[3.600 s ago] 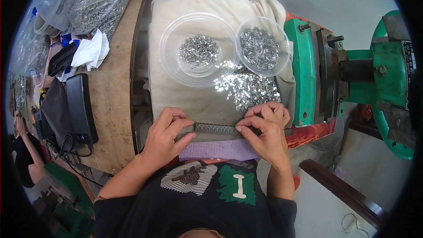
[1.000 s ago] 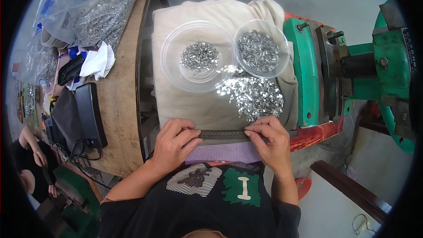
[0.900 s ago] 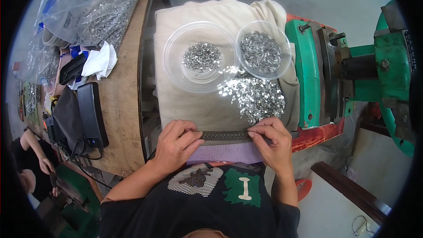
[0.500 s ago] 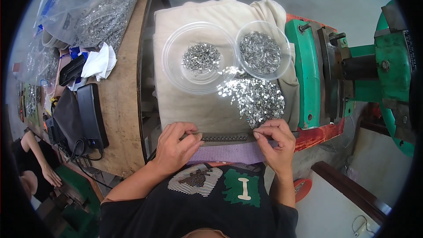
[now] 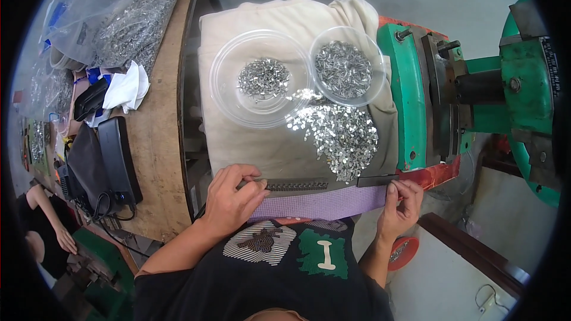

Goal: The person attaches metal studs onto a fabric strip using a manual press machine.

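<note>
A dark slotted metal strip (image 5: 296, 185) lies along the near edge of the beige cloth (image 5: 256, 154). My left hand (image 5: 233, 193) is closed, thumb and fingers pinched at the strip's left end. Farther right, my right hand (image 5: 401, 202) pinches a plain dark flat bar (image 5: 376, 181) near its right end. Whether bar and strip are joined I cannot tell. A heap of small shiny metal pieces (image 5: 348, 142) spreads on the cloth just beyond them. Behind it stand two clear round tubs, a wide one (image 5: 217, 98) with short metal bits and a smaller one (image 5: 380, 62) with pin-like pieces.
A green machine (image 5: 410, 107) borders the cloth on the right. On the left, a wooden table (image 5: 157, 142) carries a bag of metal parts (image 5: 134, 27), white tissue (image 5: 128, 86) and a black box with cables (image 5: 119, 154). Another person's hand (image 5: 66, 241) shows at lower left.
My right hand has moved right, away from the metal heap, and the plain dark bar now shows in its fingers. My left hand stays at the strip's left end.
</note>
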`<act>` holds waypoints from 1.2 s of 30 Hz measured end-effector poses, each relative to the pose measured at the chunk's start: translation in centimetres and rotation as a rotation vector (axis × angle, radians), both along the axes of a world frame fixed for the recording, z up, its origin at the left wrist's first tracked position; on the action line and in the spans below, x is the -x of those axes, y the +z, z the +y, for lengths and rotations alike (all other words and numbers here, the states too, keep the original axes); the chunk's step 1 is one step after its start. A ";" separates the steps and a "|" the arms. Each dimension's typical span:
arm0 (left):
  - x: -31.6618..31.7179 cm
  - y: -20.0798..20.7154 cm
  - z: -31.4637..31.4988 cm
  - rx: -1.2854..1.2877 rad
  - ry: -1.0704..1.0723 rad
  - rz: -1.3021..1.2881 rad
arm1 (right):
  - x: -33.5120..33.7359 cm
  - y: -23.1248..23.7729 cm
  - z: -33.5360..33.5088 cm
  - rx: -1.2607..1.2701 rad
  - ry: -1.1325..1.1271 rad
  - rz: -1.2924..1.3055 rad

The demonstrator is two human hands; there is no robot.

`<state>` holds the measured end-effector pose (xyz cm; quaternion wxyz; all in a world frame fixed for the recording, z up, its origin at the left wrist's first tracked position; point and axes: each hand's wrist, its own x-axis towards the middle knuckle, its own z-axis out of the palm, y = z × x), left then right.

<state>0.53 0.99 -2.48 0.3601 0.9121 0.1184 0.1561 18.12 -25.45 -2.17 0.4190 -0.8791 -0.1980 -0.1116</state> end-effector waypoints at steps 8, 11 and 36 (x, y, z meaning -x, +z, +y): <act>-0.1 0.1 0.0 -0.009 -0.006 0.004 | 2.1 1.2 1.7 0.056 0.216 -0.064; -0.1 -0.1 -0.1 0.000 -0.002 0.002 | 2.0 1.5 3.8 0.147 0.462 -0.195; -0.2 0.1 0.4 0.106 0.035 0.051 | -0.1 3.1 8.0 0.436 0.749 -0.200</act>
